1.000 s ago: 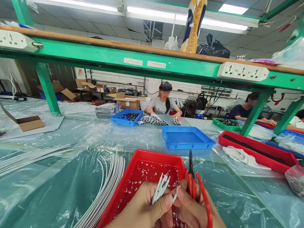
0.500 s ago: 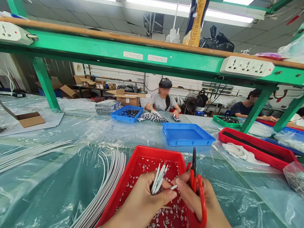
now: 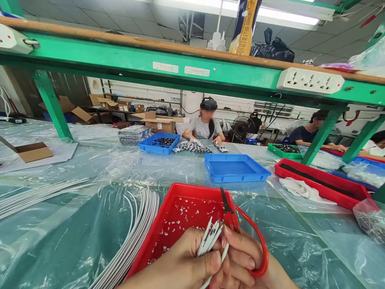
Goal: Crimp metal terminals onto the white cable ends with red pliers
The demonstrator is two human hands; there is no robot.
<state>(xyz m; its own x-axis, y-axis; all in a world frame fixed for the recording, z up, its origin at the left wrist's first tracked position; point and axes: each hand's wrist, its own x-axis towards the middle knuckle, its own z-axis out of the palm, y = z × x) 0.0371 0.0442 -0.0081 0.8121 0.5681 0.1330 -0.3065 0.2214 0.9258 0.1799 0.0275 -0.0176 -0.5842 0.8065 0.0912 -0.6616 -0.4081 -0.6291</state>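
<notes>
My left hand (image 3: 192,257) is closed round a small bundle of white cables (image 3: 210,237), whose cut ends point up. One white cable (image 3: 225,253) slants apart from the bundle, between my two hands. My right hand (image 3: 240,253) is closed, with red-handled scissors (image 3: 229,212) hooked in it, their dark blades pointing up and away. Its thumb and forefinger touch the ends of the cables. Beneath both hands stands a red tray (image 3: 168,200) strewn with small whitish scraps.
Long white cables (image 3: 144,224) lie curved left of the red tray, with more cables (image 3: 45,196) farther left. A blue tray (image 3: 237,168) stands beyond. To the right are a long red tray (image 3: 319,180) and white gloves (image 3: 300,190). A green shelf beam (image 3: 135,64) crosses overhead; people sit opposite.
My right hand has turned, swinging the scissors' blades to the left, and moved closer to my left hand. One cable now stands more upright between the hands.
</notes>
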